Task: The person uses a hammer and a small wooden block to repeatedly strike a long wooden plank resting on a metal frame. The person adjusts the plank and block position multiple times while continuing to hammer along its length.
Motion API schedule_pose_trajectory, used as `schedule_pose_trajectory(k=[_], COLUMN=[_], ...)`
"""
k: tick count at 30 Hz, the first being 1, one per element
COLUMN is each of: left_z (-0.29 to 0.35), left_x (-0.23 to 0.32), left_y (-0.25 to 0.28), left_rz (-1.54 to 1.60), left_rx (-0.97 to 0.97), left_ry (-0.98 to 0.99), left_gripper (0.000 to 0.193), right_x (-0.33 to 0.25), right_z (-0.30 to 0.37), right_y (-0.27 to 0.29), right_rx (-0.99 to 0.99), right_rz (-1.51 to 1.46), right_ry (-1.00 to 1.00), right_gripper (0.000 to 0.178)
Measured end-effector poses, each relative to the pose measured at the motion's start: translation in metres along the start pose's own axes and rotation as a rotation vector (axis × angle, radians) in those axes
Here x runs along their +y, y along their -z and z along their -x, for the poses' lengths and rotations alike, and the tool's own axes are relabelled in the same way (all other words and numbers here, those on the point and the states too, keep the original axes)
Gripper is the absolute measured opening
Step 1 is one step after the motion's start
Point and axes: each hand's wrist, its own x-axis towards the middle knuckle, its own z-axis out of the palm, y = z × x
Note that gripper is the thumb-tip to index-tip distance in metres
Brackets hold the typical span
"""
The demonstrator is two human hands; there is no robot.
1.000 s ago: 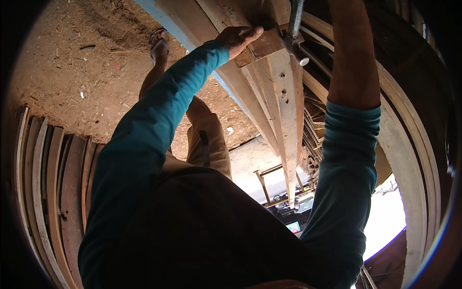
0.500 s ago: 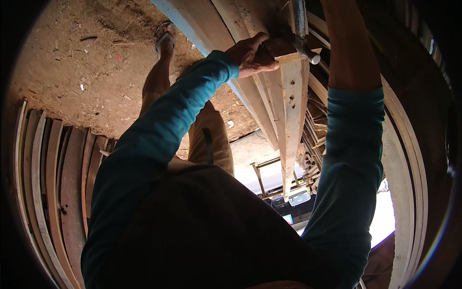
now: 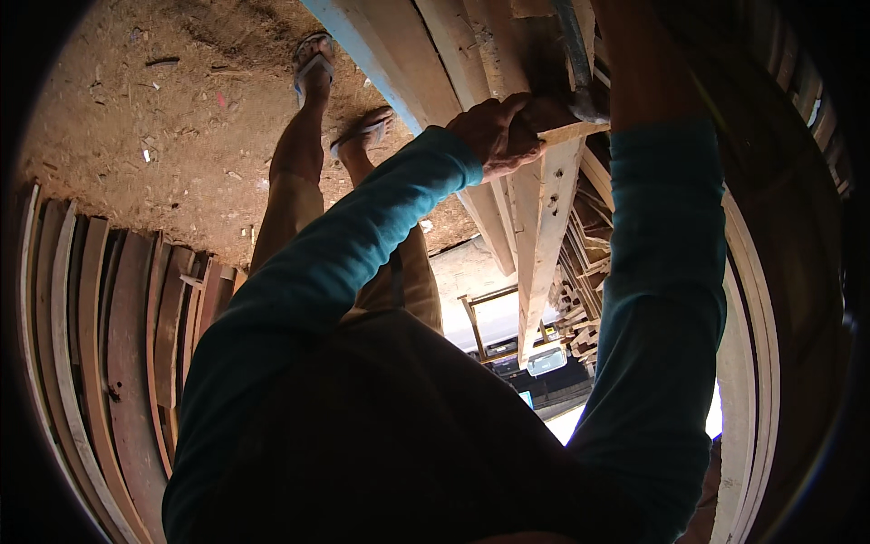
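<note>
My left hand [image 3: 498, 136] is closed on the upper end of a long wooden beam [image 3: 551, 195], its thumb and fingers bent against the beam's left edge. Two dark holes or knots show on the beam's face. At that same end, the head of a metal hammer [image 3: 589, 109] rests on or just above the pale end of the wood; contact is hard to make out. The hammer's shaft [image 3: 571, 41] runs up out of the picture. My right forearm reaches past the top edge to the right of the shaft, so my right hand is out of sight.
More long planks [image 3: 390, 63] lie beside the beam, one blue-edged. Upright boards [image 3: 131, 344] line the left, and curved-looking planks [image 3: 757, 363] the right. A pile of small wood offcuts [image 3: 580, 317] lies beyond the beam. Sandalled feet [image 3: 315, 63] stand on the dirt floor [image 3: 208, 136].
The hammer has tilted, its round face turned out of view, and its head is close to the beam's end. My left hand keeps its hold. The view has shifted slightly, showing a second foot.
</note>
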Motion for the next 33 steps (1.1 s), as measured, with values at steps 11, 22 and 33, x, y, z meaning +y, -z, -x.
schedule_pose_trajectory(k=[11,22,33], left_z=[0.013,0.012,0.014], left_x=[0.010,0.012,0.024], left_y=[-0.013,-0.008,0.002], left_rz=[-0.167,-0.295,-0.198], left_rx=[0.166,0.075,0.123], left_ry=[0.008,-0.029,0.026], left_gripper=[0.076,0.083,0.082], right_x=[0.000,0.019,0.027], right_z=[0.037,0.018,0.007], right_y=[-0.005,-0.009,0.049], right_rx=[0.372,0.372,0.174], right_rz=[0.069,1.192,-0.084], right_ry=[0.278,0.602,0.240], right_gripper=[0.027,0.028,0.017])
